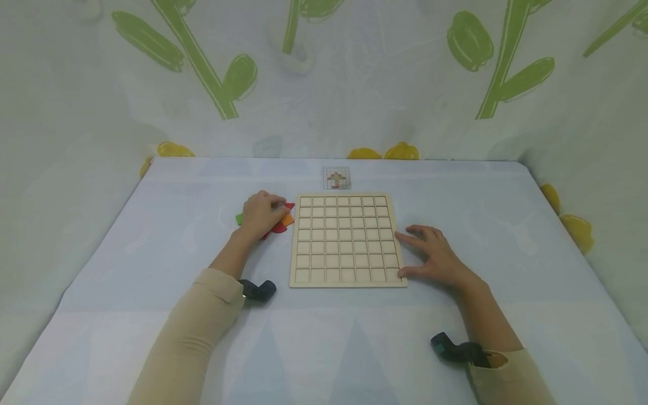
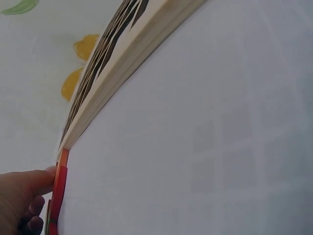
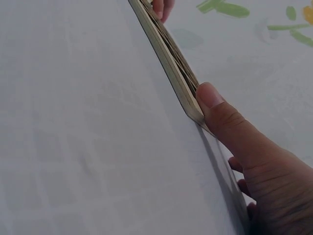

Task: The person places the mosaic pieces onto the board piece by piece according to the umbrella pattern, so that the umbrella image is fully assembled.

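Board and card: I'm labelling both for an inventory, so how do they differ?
The board is far larger than the card. The board's squares are bare wood, while the card shows a small coloured picture. The right hand touches the board's edge; no hand touches the card. Both lie on the table.

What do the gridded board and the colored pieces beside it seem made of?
The gridded board is probably bare, matte wood: its edges look pale tan, without shine. The colored pieces look smooth and evenly colored; painted wood or plastic, I can't tell.
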Motion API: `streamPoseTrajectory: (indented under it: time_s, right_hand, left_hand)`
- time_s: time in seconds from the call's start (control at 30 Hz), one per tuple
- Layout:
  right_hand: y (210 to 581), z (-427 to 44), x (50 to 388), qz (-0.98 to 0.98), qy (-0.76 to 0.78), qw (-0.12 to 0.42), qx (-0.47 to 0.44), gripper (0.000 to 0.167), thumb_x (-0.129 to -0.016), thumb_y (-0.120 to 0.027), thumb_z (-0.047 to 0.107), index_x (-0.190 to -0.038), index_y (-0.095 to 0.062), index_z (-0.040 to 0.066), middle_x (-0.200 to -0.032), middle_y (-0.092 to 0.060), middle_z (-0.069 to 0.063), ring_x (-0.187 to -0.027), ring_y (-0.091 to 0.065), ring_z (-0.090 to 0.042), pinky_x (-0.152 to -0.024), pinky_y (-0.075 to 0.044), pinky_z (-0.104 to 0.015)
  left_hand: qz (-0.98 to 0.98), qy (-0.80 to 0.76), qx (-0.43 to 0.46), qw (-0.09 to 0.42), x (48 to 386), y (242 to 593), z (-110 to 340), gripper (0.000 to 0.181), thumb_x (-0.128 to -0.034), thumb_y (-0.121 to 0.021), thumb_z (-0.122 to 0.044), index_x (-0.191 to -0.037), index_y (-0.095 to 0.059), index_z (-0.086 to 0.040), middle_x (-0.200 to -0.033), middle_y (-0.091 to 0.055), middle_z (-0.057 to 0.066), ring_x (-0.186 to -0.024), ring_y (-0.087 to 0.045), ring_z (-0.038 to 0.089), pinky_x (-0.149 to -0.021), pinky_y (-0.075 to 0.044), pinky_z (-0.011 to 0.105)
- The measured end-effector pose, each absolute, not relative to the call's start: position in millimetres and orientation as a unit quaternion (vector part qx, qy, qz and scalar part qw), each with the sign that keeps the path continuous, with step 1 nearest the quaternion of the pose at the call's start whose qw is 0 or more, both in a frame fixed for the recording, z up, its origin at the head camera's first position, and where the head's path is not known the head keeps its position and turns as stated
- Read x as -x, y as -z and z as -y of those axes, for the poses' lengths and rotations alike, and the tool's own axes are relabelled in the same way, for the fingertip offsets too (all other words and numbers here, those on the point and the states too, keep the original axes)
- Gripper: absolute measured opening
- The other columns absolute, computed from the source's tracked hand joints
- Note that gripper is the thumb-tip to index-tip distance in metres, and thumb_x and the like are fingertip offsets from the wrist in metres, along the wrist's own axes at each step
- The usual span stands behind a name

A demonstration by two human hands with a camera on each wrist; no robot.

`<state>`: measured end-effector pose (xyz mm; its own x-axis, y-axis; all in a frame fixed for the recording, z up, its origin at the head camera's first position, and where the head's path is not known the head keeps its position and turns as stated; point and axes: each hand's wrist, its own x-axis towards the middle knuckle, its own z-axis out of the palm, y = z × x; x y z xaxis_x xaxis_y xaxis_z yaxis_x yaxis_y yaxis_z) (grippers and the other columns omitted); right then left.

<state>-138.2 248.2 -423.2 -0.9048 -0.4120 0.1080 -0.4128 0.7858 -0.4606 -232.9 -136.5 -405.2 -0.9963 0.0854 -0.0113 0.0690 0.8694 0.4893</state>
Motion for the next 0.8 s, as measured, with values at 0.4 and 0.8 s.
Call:
streamPoseTrajectory:
  time_s: [0.4, 0.8]
  right_hand:
    - [425.2, -247.0, 137.2, 0.945, -0.244, -0.001, -0.216, 0.081, -0.068, -0.081, 0.041, -0.136, -0.051, 0.010, -0.135, -0.040, -0.019, -0.126, -0.030, -0.044, -0.100, -0.024, -0.061]
    - [422.9, -247.8, 137.0, 0.948, -0.234, -0.002, -0.216, 0.080, -0.068, -0.080, 0.043, -0.136, -0.051, 0.011, -0.135, -0.039, -0.017, -0.127, -0.029, -0.044, -0.101, -0.024, -0.061]
  left_hand:
    - [-0.975, -0.218, -0.048, 0.010, 236.4, 404.8, 133.5, 0.033, -0.0902, -0.056, -0.022, -0.118, -0.066, -0.006, -0.110, -0.059, 0.013, -0.101, -0.050, 0.028, -0.088, -0.037, 0.043]
    - [-0.968, -0.249, -0.044, 0.001, 230.6, 400.8, 130.7, 0.034, -0.0903, -0.059, -0.026, -0.117, -0.066, -0.006, -0.107, -0.059, 0.012, -0.100, -0.051, 0.027, -0.090, -0.037, 0.042]
